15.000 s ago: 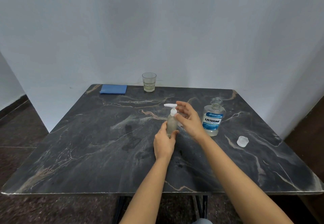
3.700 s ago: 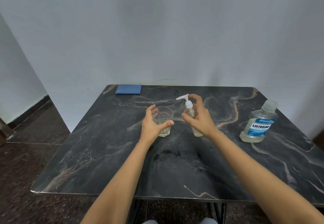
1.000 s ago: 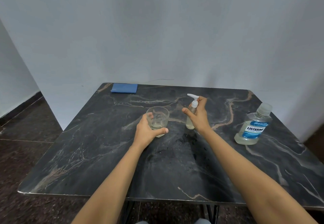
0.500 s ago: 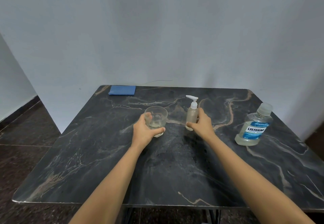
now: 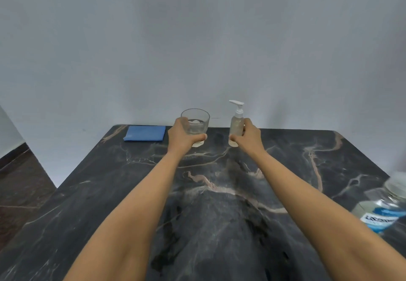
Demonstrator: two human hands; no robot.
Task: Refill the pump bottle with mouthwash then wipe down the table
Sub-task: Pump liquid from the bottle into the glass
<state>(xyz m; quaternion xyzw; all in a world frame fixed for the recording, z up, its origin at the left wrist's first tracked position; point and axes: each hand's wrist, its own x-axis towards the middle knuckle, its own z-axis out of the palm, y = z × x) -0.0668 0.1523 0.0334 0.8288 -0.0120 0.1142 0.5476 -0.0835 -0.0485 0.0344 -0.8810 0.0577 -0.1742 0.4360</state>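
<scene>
The small clear pump bottle (image 5: 236, 124) with a white pump head stands upright near the far edge of the dark marble table (image 5: 219, 203). My right hand (image 5: 247, 139) grips its lower body. My left hand (image 5: 181, 136) holds a clear drinking glass (image 5: 196, 123) just left of it; the glass has a little liquid and its base is at the table. A folded blue cloth (image 5: 145, 133) lies flat at the far left corner. The capped mouthwash bottle (image 5: 382, 208) with a blue label stands at the right edge, blurred.
A plain pale wall rises directly behind the table's far edge. Dark tiled floor (image 5: 19, 181) shows to the left. A darker, wet-looking patch (image 5: 175, 225) spreads over the near middle of the table between my forearms.
Both hands have pushed the glass and the pump bottle away from me to the table's far edge. The view has moved forward, so the mouthwash bottle now sits at the right border.
</scene>
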